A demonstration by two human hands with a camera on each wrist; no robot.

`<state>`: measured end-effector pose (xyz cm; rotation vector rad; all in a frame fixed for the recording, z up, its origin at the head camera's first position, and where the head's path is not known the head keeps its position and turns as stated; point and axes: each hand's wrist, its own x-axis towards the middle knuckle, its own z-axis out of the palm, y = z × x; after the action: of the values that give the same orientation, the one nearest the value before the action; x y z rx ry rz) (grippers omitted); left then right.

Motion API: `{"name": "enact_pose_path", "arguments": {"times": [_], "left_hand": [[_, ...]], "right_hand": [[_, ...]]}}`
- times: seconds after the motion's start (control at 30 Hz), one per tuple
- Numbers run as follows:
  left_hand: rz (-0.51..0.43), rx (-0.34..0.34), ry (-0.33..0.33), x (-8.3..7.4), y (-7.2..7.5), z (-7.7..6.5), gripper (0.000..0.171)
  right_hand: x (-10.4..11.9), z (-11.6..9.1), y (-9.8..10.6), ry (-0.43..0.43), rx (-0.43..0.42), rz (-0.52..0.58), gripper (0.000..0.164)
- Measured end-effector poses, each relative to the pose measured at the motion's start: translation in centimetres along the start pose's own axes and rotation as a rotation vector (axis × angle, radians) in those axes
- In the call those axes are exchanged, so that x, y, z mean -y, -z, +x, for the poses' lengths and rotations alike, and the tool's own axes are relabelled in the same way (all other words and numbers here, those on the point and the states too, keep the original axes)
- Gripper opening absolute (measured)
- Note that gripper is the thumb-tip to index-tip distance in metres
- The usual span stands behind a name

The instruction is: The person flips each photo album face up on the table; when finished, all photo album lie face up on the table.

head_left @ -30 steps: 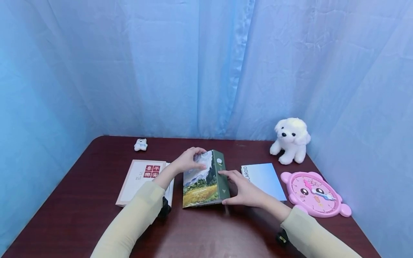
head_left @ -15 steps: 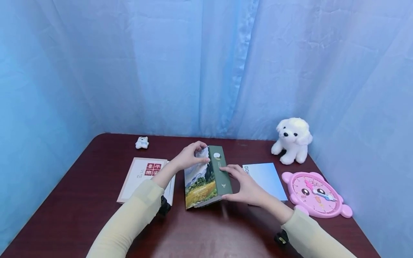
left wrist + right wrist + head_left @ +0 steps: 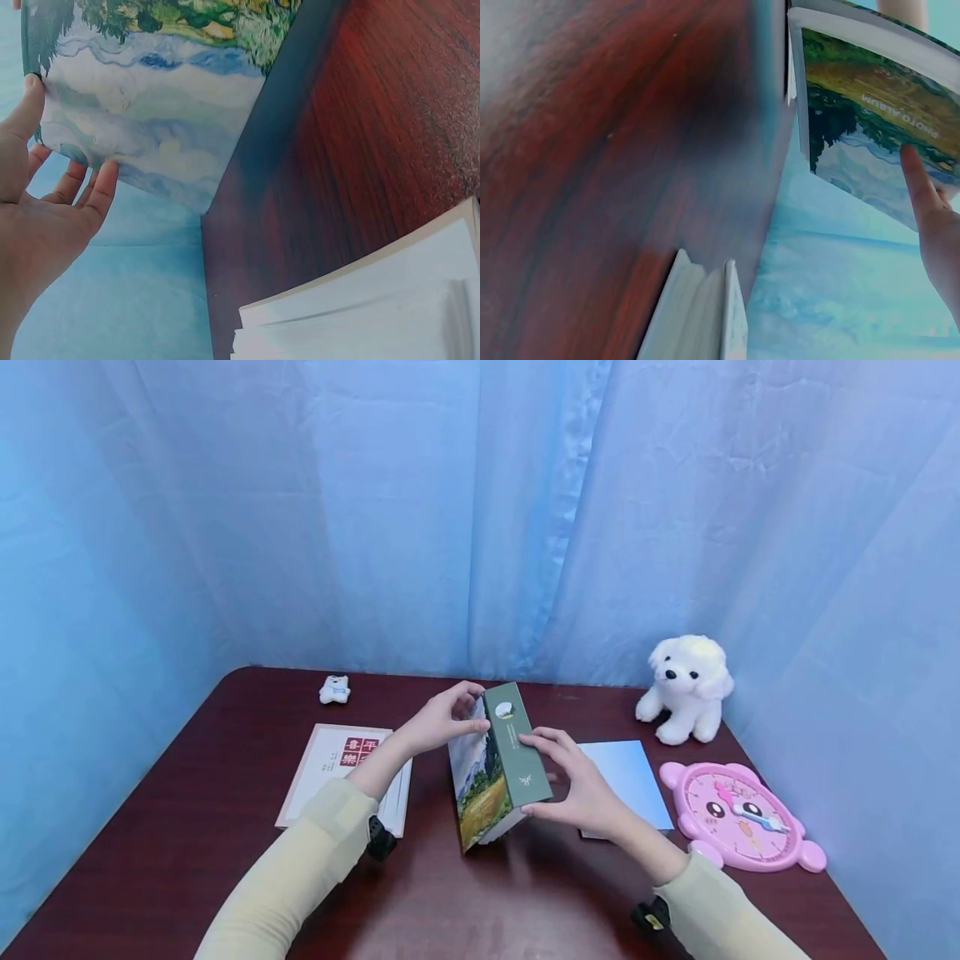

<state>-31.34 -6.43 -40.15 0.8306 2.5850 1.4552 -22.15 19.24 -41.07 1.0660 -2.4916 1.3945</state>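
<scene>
The photo album [image 3: 480,783] has tipped up more in the middle of the desk [image 3: 480,910], green spine [image 3: 513,750] now facing up; the left hand [image 3: 439,722] pinches its far end, the right hand [image 3: 583,787] its near right side; so I think it's nearly standing on edge.

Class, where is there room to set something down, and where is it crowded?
Bare tabletop shows between the sleeves, nearer than the photo album, and at the back between album and plush dog. Crowded: the middle, where left hand and right hand hold the album, and the right, with blue book and pink clock.
</scene>
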Motion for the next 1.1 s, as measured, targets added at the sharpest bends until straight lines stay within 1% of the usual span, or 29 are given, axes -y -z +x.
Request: {"name": "enact_pose_path", "arguments": {"times": [0.17,0.3,0.4,0.53,0.63,0.7,0.87,0.97,1.1], "left_hand": [[-0.082,-0.013,-0.032,-0.2,0.2,-0.2,0.052],[-0.132,-0.023,-0.047,-0.4,0.3,-0.3,0.053],[-0.122,-0.051,-0.05,-0.8,0.5,-0.4,0.055],[-0.061,-0.123,-0.07,-1.3,0.8,-0.3,0.057],[-0.064,-0.155,-0.078,-1.8,1.1,-0.3,0.058],[-0.113,-0.15,-0.078,-2.0,1.2,-0.3,0.059],[-0.272,-0.111,-0.063,-2.5,1.4,-0.3,0.059],[-0.32,-0.109,-0.046,-2.7,1.5,-0.5,0.059],[-0.359,-0.102,-0.015,-2.9,1.5,-0.8,0.059]], "right_hand": [[0.8,0.1,-0.3,0.019,-0.021,0.057,0.091],[2.1,0.1,-0.5,0.047,-0.047,0.11,0.095],[3.3,0.3,-0.4,0.062,-0.066,0.138,0.096],[4.3,0.5,-0.2,0.073,-0.085,0.164,0.099],[4.6,0.6,-0.1,0.082,-0.098,0.169,0.101],[4.7,0.6,-0.2,0.096,-0.106,0.172,0.102],[4.5,0.7,-0.3,0.177,-0.109,0.166,0.1],[4.4,0.8,-0.4,0.211,-0.096,0.125,0.095],[4.3,0.9,-0.3,0.211,-0.071,0.057,0.088]]}}
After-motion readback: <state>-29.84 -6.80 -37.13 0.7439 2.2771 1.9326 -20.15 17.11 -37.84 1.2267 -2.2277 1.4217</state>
